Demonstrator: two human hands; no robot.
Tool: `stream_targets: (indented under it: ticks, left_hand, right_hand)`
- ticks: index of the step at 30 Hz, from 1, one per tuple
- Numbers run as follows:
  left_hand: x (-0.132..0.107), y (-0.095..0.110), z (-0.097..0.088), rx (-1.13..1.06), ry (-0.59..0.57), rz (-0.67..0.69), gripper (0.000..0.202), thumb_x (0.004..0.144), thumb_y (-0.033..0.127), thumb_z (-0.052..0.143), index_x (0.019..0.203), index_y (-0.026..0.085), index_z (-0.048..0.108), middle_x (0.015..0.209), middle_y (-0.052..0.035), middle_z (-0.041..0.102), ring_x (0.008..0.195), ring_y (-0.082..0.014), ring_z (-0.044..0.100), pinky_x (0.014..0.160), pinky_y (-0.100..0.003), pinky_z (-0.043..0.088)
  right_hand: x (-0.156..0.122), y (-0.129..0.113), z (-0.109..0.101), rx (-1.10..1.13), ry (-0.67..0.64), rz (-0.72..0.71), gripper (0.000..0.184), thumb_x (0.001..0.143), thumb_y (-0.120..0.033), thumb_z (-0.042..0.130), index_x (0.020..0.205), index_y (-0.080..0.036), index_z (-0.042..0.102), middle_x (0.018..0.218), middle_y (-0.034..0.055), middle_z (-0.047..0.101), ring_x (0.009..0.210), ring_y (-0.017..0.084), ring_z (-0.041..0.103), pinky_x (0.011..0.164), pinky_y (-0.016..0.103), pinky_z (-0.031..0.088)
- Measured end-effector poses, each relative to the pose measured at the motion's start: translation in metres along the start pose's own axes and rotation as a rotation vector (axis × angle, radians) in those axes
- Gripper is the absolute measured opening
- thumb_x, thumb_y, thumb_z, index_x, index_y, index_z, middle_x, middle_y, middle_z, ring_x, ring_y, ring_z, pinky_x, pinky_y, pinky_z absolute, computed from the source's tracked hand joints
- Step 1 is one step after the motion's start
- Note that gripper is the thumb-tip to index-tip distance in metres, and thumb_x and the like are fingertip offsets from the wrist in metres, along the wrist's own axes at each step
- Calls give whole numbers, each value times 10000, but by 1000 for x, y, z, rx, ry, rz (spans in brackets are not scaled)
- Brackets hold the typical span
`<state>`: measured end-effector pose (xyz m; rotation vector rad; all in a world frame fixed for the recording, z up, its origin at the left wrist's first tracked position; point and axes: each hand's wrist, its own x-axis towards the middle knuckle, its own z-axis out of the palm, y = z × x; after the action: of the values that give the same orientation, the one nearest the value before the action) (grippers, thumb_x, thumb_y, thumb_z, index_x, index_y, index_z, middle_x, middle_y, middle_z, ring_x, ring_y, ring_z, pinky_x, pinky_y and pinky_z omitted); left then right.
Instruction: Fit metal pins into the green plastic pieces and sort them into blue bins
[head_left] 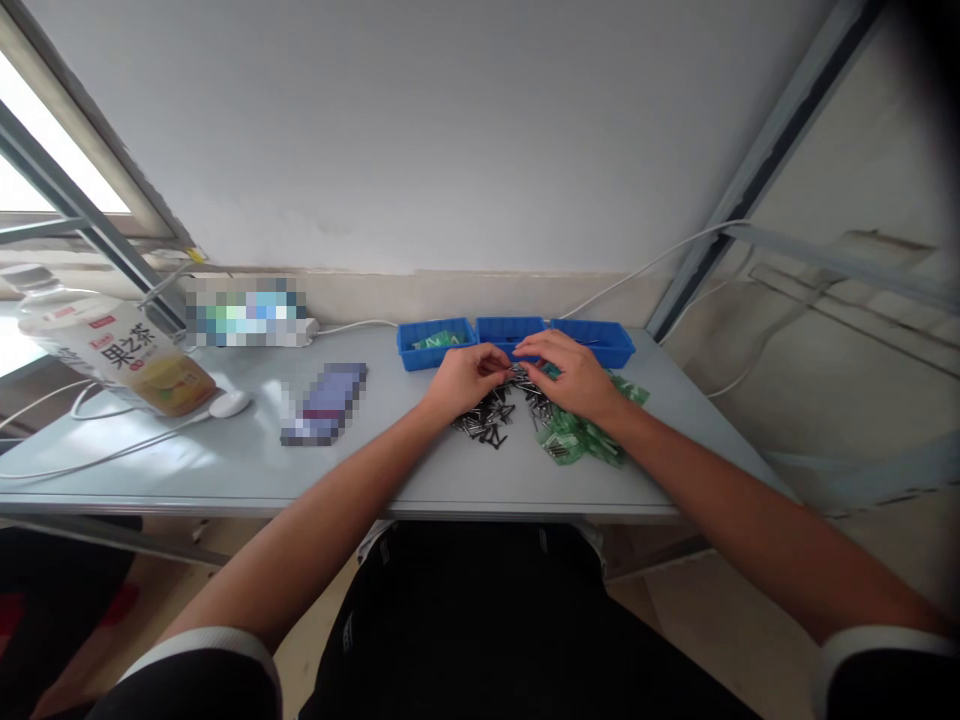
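My left hand (471,382) and my right hand (568,374) are close together over a pile of small black-and-silver metal pins (491,420), perhaps screws or rivets. Both hands have thumb and fingers drawn together at the pile's far edge; whatever they pinch is too small to make out. Beside and partly under my right forearm lie green see-through plastic packets (574,440) with similar pins inside. Just beyond the hands stand three blue bins in a row. Green packets show in the left bin (437,357); the middle bin (510,326) and right bin (619,347) are partly covered by my right hand.
A phone-shaped blurred object (326,403) lies left on the grey table (225,475). Further left are a large drink bottle (124,350), a white round charger (229,403) and white cables. A blurred pack (247,312) stands by the wall. Metal posts rise at both sides.
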<state>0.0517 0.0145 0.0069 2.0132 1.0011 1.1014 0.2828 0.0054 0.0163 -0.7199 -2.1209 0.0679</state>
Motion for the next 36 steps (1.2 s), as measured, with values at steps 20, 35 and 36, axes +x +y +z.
stream_targets:
  ticks: [20, 35, 36]
  left_hand:
    - [0, 11, -1, -2, 53, 111, 396, 923, 348, 790, 1275, 194, 693, 1168, -104, 798, 1016, -210, 771, 874, -340, 622]
    - [3, 7, -5, -1, -36, 98, 175, 917, 359, 775, 1021, 233, 837, 1191, -87, 769, 1045, -208, 730, 862, -334, 595]
    - [3, 6, -5, 7, -37, 101, 181, 922, 367, 770, 1027, 235, 835, 1191, -85, 767, 1044, -206, 729, 863, -331, 594]
  right_hand:
    - [-1, 0, 8, 229, -155, 450, 246, 947, -413, 692, 1009, -206, 809, 947, 43, 822, 765, 207, 710, 738, 327, 552]
    - [-5, 11, 14, 501, -148, 583, 361, 877, -512, 771, 1042, -193, 804, 882, 41, 793, 716, 183, 673, 662, 317, 548]
    - [-5, 11, 14, 501, -147, 585, 362, 873, -514, 777, 1036, -193, 806, 886, 39, 795, 727, 185, 677, 675, 320, 553]
